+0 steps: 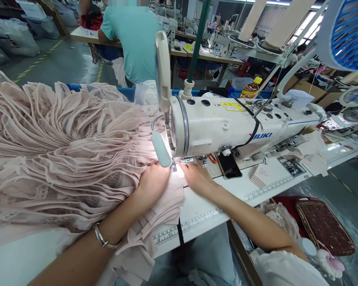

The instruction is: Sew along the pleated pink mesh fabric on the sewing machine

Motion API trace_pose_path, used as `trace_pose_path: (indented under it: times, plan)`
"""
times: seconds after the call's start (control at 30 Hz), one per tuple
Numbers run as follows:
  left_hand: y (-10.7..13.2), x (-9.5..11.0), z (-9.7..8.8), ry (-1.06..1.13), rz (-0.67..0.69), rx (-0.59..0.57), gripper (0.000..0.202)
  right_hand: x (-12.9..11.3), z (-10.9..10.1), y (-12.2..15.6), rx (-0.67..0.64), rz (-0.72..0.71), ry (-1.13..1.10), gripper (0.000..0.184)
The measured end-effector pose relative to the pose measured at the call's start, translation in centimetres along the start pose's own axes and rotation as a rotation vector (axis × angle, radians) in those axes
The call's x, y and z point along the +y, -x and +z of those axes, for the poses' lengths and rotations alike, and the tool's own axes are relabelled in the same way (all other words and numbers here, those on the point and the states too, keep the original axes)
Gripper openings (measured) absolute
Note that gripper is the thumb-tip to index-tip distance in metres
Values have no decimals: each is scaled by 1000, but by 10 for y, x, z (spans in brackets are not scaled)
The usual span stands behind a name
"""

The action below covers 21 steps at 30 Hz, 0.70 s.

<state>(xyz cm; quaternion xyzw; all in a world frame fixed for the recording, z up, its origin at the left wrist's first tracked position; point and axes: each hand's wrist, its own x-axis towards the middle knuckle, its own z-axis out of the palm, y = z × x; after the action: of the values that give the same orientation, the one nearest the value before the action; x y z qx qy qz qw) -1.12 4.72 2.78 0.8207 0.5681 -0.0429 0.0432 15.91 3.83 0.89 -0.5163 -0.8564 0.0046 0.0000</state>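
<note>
A white sewing machine [209, 123] with its needle area lit stands in front of me. My left hand [155, 180] is closed on pale pink fabric [167, 198] just left of the presser foot, its fingertips partly hidden behind a grey-green paddle-shaped part [161, 150]. My right hand [196, 178] is on the other side of the foot, fingertips together on the fabric's edge near the needle. Between the hands, the fabric passes under the metal foot [174, 166]. A large heap of layered pink lace-trimmed pieces [62, 151] spreads left of my left hand.
On the table, a phone [229, 165], orange-handled snips [212, 158] and stacked cards [259, 176] lie to the right. A ruler strip [193, 224] runs along the front edge. A bottle [251, 88] stands behind the machine; a blue fan [350, 35] hangs upper right. A person in teal [134, 39] sits ahead.
</note>
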Motion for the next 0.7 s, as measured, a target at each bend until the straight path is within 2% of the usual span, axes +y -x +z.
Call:
trace_pose_path:
  times: [0.13,0.2,0.27,0.33,0.37,0.4,0.47,0.53,0.57,0.63,0.7]
  plan:
    - [4,-1,-1,31,-59,-4,35,1,6,2,20,-69,55,37]
    - [10,-8,2,26,-113,-10,34,4,7,2,24,-49,85,37]
    - [18,-20,9,-11,-125,53,33,10,8,0,41,11,89,39]
    - [25,-31,19,-77,-47,277,30,16,8,-3,70,55,44,42]
    - [28,-34,25,-87,38,417,30,18,9,-5,81,61,14,42]
    - [29,-36,30,-71,167,529,29,20,10,-7,86,60,-8,41]
    - [30,-34,40,-38,449,655,28,22,13,-9,77,48,-3,40]
    - [29,-28,47,-1,652,680,31,22,15,-9,68,29,53,38]
    - [29,-25,49,21,699,674,32,20,16,-8,78,27,83,37]
    - [30,-23,53,76,710,647,31,16,15,-4,140,62,118,34]
    - [30,-25,53,101,674,622,29,12,12,3,208,163,115,33]
